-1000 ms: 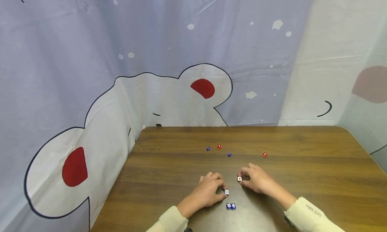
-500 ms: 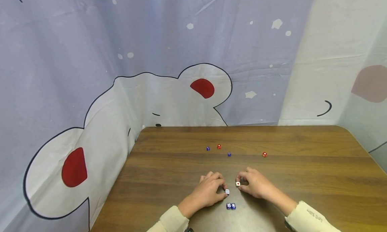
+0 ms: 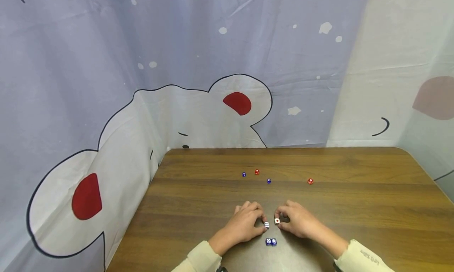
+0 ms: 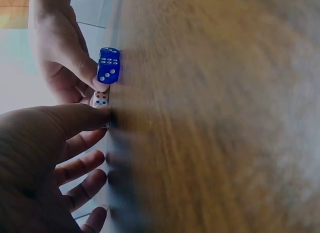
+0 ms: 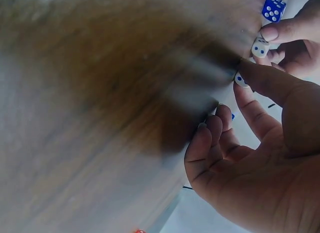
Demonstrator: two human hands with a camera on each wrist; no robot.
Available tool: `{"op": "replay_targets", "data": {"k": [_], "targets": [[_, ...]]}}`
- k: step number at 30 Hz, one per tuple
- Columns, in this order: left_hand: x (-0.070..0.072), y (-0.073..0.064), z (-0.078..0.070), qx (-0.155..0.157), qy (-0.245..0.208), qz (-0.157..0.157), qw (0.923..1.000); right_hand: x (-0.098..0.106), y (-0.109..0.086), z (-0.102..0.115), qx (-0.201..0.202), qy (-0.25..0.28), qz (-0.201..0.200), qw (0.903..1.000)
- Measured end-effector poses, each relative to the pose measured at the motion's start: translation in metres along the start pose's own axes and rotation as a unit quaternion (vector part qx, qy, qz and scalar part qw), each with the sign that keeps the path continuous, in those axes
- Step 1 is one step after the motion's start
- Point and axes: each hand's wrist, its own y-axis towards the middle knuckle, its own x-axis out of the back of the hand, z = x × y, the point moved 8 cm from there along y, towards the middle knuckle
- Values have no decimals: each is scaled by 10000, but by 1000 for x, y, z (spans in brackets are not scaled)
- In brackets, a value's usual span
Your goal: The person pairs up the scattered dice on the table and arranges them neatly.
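Observation:
On the wooden table [image 3: 198, 209], my left hand [image 3: 242, 224] pinches a white die [image 3: 267, 225] between thumb and finger, its six-dot face up. Just to the right, a second white die [image 3: 277, 221] with one red dot on top is pinched by my right hand [image 3: 298, 220]. A narrow gap separates the two white dice in the head view. Nearer to me, two blue dice [image 3: 271, 242] sit side by side. In the right wrist view, the right thumb [image 5: 272, 80] covers much of its white die [image 5: 241, 80].
Farther back lie a blue die [image 3: 244, 174], a red die [image 3: 257, 172] and another blue die [image 3: 269, 181]. A red die [image 3: 310, 181] sits apart on the right. A printed curtain [image 3: 198, 114] hangs behind the table's far edge.
My right hand has slid its white die toward me and slightly left, closer to the other white die. The left hand has stayed almost still, and the blue and red dice have not moved.

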Motion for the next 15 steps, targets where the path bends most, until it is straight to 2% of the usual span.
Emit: {"op": "replay_targets", "data": {"k": [15], "targets": [[0,-1,-1,15,38,97,9999,-3,-3,8,80,-53,2,10000]]}}
